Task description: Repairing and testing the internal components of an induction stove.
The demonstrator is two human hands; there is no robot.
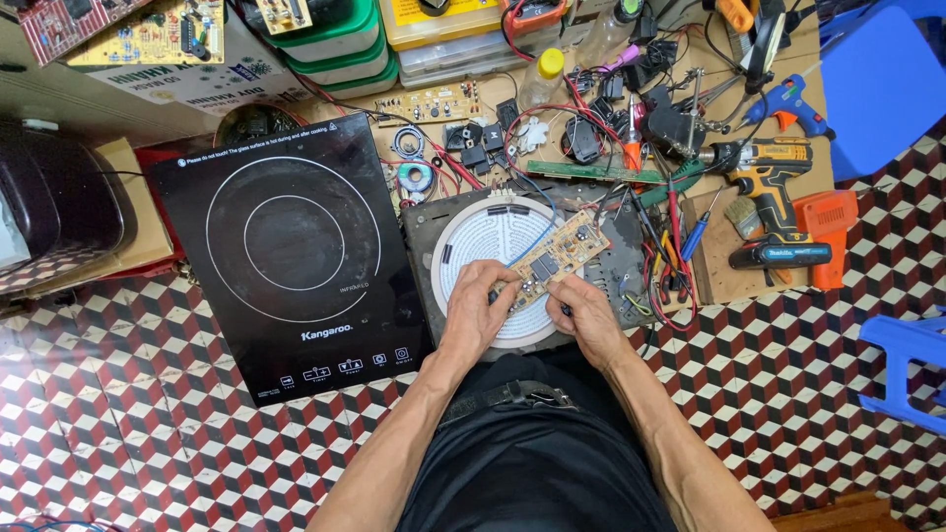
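My left hand (480, 307) and my right hand (588, 313) both grip the near end of a tan circuit board (560, 254), held tilted above a round white heating coil (493, 236). The coil sits in an opened dark cooker base (616, 266) on the floor in front of me. Blue and other wires run from the board toward the back. A black glass cooktop panel (296, 256) with white rings lies flat to the left of my left hand.
A yellow cordless drill (769, 182), screwdrivers and pliers (675, 251), a blue glue gun (788, 103), loose boards and green and yellow bins (340, 44) crowd the back. Blue plastic stools (907, 369) stand at the right. The floor is patterned tile.
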